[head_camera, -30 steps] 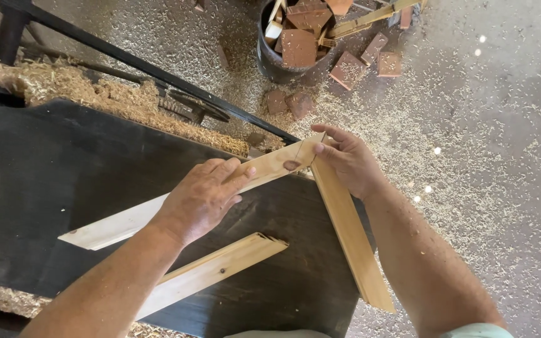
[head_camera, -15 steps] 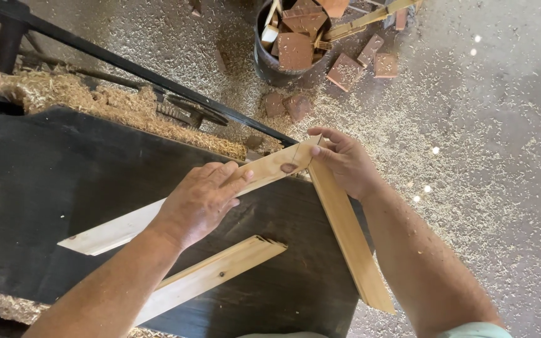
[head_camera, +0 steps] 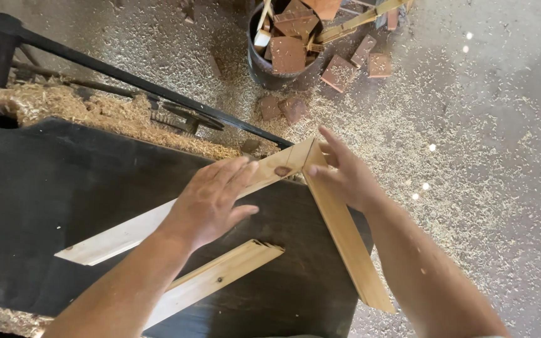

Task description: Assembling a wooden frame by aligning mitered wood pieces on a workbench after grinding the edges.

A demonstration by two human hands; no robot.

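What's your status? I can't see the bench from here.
Left hand flat on long strip; right hand at mitred corner with second strip. Third strip loose on black table. Nothing obstructing.
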